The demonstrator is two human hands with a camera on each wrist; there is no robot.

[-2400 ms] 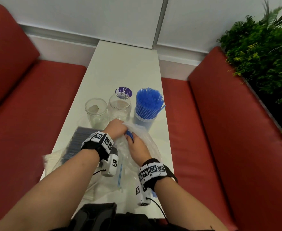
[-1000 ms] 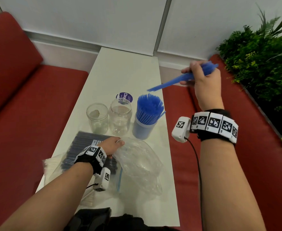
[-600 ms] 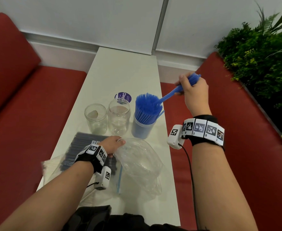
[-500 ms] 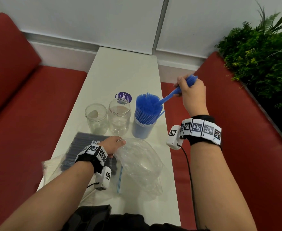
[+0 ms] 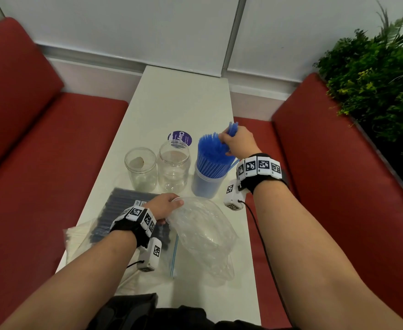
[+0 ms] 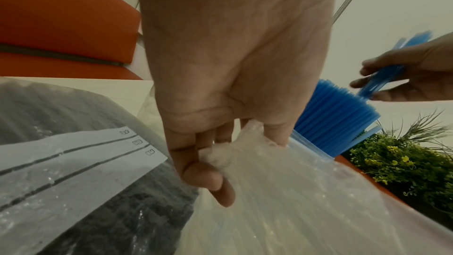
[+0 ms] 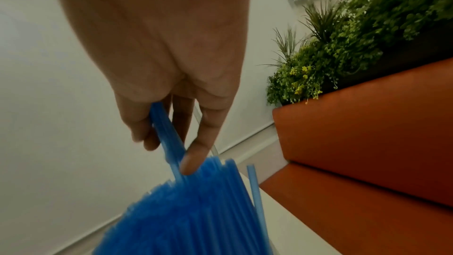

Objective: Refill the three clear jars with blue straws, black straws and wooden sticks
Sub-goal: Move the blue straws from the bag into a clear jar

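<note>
Right hand (image 5: 237,141) pinches a few blue straws (image 7: 168,135), lower ends among the full blue-straw jar (image 5: 208,177). Left hand (image 5: 164,207) grips the clear bag (image 5: 202,232) just before that jar; two empty jars (image 5: 157,167) stand left of it.

Red benches (image 5: 52,144) either side of the white surface (image 5: 183,103), green plants (image 5: 381,91) far right, purple sticker (image 5: 182,137) on surface.

head view looks down the table (image 5: 186,101); both wrist views, close in, share the blue straws (image 6: 335,108).
</note>
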